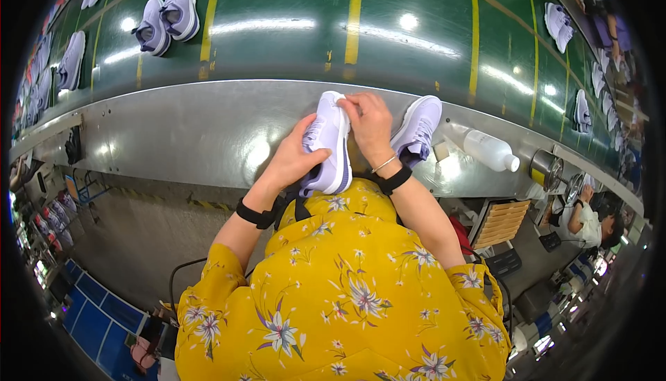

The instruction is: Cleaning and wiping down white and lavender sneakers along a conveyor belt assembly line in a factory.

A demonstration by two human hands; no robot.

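A lavender lace-up sneaker (331, 146) with a white sole is tilted on its side in front of me, toe pointing away. My left hand (295, 153) grips it around the collar and laces, thumb across the opening. At the toe, the fingers of my right hand (369, 121) are pinched together against the edge of the sole; whether they hold anything small is hidden. A second lavender sneaker (420, 128) rests on the metal ledge just right of my right hand, its heel toward me.
Beyond the metal ledge (208, 128) runs a green conveyor belt (277, 48) with yellow lines, carrying a pair of lavender sneakers (166, 20) and several others. On the ledge at right are a white plastic bottle (489, 150) and a metal can (546, 169). Another person (590, 221) sits far right.
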